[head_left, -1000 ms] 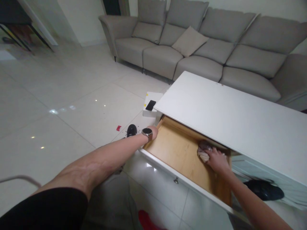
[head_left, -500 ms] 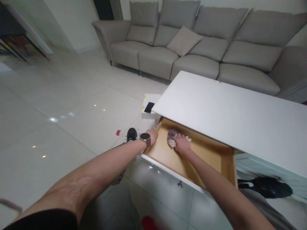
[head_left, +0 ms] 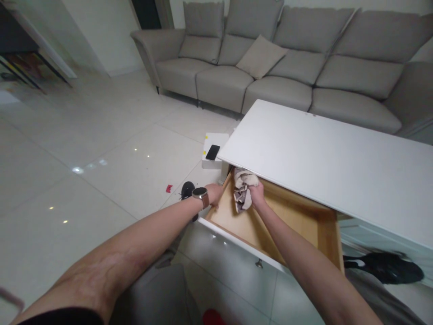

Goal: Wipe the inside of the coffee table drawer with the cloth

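Observation:
A wooden drawer [head_left: 230, 230] with a white front is pulled out from under the white table top [head_left: 324, 162]. My right hand [head_left: 257, 195] is closed on a crumpled cloth [head_left: 243, 187], patterned in beige and purplish grey, over the drawer's left back corner. At the drawer's left side wall, my left hand [head_left: 214, 194] rests against the edge, a watch on its wrist. Some of its fingers reach over the wall and are partly hidden, so its grip is not clear.
Left of the table, a white box [head_left: 211, 165] bears a black phone [head_left: 213, 152]. A red scrap [head_left: 169, 188] lies on the floor by a black shoe [head_left: 187, 189]. A knob [head_left: 259, 263] sticks out from the drawer front. Behind the table stands a grey sofa [head_left: 219, 81].
My right hand has lifted the cloth and moved a little left and back. The cloth now hangs looser and shows more of itself. My left hand stays at the drawer's side.

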### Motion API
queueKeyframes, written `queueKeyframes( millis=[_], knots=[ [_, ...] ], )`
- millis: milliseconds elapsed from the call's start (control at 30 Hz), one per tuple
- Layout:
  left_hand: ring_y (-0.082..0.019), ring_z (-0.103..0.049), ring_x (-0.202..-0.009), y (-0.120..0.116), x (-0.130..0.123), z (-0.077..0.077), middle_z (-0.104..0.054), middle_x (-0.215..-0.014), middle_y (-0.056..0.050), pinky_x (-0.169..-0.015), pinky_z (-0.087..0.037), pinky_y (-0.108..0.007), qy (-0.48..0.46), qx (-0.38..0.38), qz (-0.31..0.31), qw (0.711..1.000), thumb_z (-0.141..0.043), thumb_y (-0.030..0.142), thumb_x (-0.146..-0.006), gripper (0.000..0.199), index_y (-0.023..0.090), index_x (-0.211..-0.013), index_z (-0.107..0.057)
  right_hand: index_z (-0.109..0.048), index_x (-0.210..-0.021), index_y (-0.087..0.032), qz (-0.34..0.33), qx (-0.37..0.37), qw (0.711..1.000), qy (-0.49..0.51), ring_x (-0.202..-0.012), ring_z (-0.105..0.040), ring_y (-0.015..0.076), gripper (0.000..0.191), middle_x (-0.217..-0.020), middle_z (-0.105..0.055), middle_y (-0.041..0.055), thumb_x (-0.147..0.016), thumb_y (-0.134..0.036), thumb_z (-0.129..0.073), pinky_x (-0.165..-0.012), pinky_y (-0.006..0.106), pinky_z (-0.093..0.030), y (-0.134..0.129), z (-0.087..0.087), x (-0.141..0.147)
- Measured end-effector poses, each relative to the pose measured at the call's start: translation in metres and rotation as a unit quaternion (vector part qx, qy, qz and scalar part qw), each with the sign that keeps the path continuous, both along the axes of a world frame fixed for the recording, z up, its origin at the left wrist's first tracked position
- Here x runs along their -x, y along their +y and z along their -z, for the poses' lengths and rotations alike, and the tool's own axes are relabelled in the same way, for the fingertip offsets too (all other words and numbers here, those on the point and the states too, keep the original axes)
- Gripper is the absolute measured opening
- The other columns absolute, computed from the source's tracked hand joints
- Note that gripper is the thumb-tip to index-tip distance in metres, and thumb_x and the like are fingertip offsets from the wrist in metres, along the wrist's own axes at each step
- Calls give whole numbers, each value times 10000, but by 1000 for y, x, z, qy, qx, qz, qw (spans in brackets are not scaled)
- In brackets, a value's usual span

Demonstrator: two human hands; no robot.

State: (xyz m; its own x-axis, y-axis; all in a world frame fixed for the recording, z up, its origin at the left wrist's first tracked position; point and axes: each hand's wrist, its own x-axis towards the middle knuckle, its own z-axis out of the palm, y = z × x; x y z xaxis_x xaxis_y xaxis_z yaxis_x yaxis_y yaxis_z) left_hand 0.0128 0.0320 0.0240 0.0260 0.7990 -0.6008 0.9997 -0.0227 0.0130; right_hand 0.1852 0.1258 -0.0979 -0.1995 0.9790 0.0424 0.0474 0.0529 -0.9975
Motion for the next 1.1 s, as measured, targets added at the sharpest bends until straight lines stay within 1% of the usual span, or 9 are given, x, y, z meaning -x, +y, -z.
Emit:
queueKeyframes(
  millis=[133,233,400,467,633,700,867,967,1100],
  knots=[
    [-305,-708,-1086,0,1,7,-731,-1209,-209,-925,-558,-301,-3,-8,-18,1000,-963,425,-556,736,108,-1174,-721,-721,-1040,-139,6,8,998,-60,-900,-676,261,488,-1014,-761,99,-606,-343,-632,-852,395,-547,-2,-4,-31],
    [-308,-708,-1082,-1,0,10,-733,-1198,-218,-932,-555,-309,-5,-22,-22,1000,-971,388,-550,727,99,-1169,-721,-720,-1165,-155,-10,-48,971,-233,-968,-658,271,515,-1093,-743,107,-696,-335,-611,-880,390,-526,-7,-12,-59],
    [-326,-710,-1076,-1,1,12,-737,-1178,-230,-921,-559,-334,-16,-25,-25,999,-966,343,-567,682,101,-1155,-721,-659,-1362,-303,-124,-130,777,-603,-1165,-554,301,534,-1297,-627,126,-834,-240,-610,-947,371,-443,-24,-22,-79],
    [-329,-711,-1080,-1,1,13,-741,-1167,-226,-931,-556,-339,-20,-26,-18,999,-964,335,-572,683,109,-1168,-717,-636,-1391,-303,-137,-120,751,-634,-1179,-541,306,565,-1311,-612,130,-831,-223,-618,-950,372,-437,-31,-24,-67],
    [-308,-721,-1067,2,0,14,-758,-1126,-204,-905,-567,-304,2,-21,7,1000,-933,359,-618,585,118,-1116,-740,-684,-1311,-303,-226,-78,843,-483,-1112,-617,250,521,-1247,-696,43,-791,-301,-685,-956,330,-467,-42,-22,-5],
    [-292,-733,-1039,4,-1,14,-770,-1092,-186,-875,-575,-281,11,-8,15,1000,-925,367,-624,533,126,-1068,-756,-699,-1274,-293,-212,-32,884,-416,-1069,-646,233,513,-1186,-729,16,-761,-287,-692,-927,318,-497,-48,-19,14],
    [-298,-735,-1043,4,-1,14,-758,-1125,-206,-894,-577,-298,16,-5,21,1000,-925,334,-622,554,116,-1099,-748,-728,-1197,-208,-136,-94,954,-250,-1067,-647,222,481,-1184,-717,56,-728,-210,-621,-969,333,-501,-57,-22,6],
    [-316,-720,-1084,4,0,15,-744,-1155,-223,-929,-566,-315,7,-14,19,1000,-930,344,-618,582,105,-1114,-741,-724,-1224,-188,-133,-170,956,-197,-1105,-626,238,488,-1243,-673,84,-753,-238,-608,-988,339,-488,-49,-40,-18],
    [-316,-713,-1102,2,2,13,-745,-1146,-226,-930,-556,-306,-4,-5,19,1000,-919,367,-640,606,103,-1150,-725,-724,-1246,-255,-131,-193,911,-340,-1147,-579,258,453,-1289,-631,72,-807,-261,-614,-1016,362,-448,-38,-51,-49]
  ],
)
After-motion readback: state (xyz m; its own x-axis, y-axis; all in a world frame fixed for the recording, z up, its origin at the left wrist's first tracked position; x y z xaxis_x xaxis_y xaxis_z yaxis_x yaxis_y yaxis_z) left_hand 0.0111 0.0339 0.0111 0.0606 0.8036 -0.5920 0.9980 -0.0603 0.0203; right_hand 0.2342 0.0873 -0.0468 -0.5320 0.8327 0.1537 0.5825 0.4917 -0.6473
